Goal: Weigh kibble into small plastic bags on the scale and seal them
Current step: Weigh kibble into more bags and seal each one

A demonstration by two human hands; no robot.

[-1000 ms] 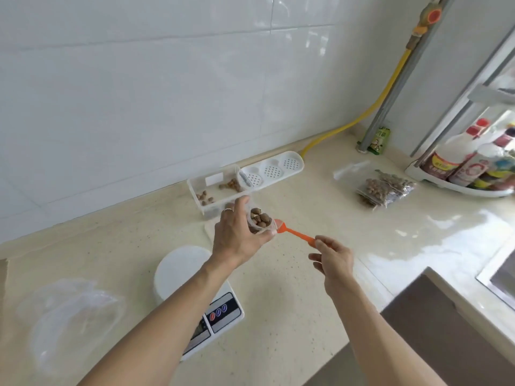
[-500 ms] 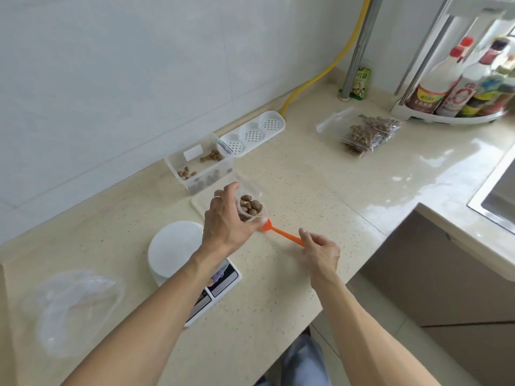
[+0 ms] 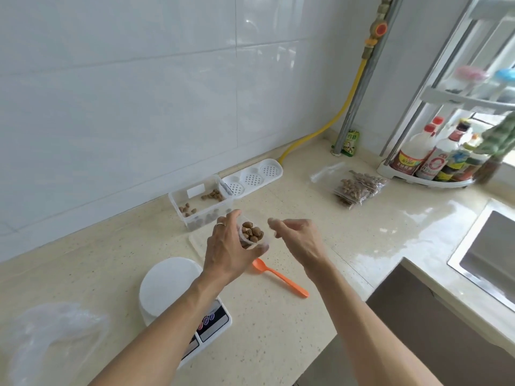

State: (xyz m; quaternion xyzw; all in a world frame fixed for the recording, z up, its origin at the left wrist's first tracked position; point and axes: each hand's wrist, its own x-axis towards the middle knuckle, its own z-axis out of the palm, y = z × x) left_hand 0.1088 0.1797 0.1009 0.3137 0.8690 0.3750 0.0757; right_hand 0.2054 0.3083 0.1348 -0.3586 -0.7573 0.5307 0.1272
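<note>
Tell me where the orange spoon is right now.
In the head view the orange spoon lies flat on the counter, right of the scale, below both hands; neither hand touches it.

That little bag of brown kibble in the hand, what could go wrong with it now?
1. The small clear plastic bag of brown kibble is open at the top and held in the air by the left hand, so pieces might spill onto the beige counter.
2. The right hand is blurred, so it might bump the bag.
3. The orange plastic spoon lies near the counter's edge and could get knocked off.
</note>
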